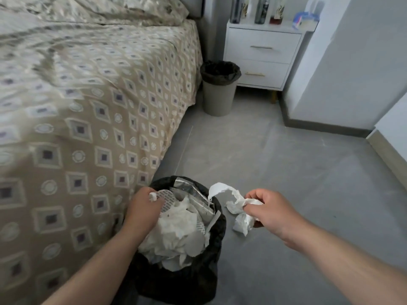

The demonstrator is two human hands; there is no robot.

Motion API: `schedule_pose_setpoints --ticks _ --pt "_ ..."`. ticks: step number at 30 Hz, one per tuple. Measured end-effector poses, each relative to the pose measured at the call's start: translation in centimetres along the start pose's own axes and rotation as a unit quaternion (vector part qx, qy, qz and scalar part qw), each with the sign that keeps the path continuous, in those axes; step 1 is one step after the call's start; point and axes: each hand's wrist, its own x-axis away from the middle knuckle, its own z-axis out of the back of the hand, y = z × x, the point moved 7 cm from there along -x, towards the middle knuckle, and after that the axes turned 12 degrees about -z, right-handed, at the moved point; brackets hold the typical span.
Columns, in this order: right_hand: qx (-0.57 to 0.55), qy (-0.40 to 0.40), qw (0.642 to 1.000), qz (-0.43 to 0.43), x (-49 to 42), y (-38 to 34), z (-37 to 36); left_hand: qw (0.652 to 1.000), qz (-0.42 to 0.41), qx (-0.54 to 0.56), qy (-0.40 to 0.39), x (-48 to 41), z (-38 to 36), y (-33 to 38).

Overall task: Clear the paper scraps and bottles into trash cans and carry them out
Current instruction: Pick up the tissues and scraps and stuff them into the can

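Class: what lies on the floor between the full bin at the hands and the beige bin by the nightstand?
Head view: only bare grey floor separates the full bin and the beige bin.

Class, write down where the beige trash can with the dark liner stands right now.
In the head view the beige trash can stands on the floor, upper middle, between the bed on its left and the white nightstand on its right.
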Motion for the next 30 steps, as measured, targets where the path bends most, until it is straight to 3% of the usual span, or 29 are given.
schedule_pose_setpoints --ticks 6,14,21,24,30 --pt "0.037 0.000 0.999 0.018 -0.5 -0.3 -1.1 0.999 -0.019 -0.031 -0.037 -2.4 -2.5 0.1" --pt "0.057 -0.003 0.998 0.017 -0.7 -0.8 -1.8 0.987 -0.035 0.157 -0.017 -0.7 -1.0 -1.2" --pt "0.128 -0.043 0.990 0.049 0.0 -0.7 -6.3 0.988 -0.109 -0.103 -0.024 1.6 1.2 -4.7" --pt "0.207 -0.056 0.971 0.109 -0.7 -1.9 -10.9 0.985 -0.120 -0.116 -0.054 2.6 0.1 -6.6" --pt "0.284 -0.062 0.951 0.108 -2.9 -2.3 -17.0 0.984 -0.135 -0.103 -0.048 2.7 -0.2 -8.2"
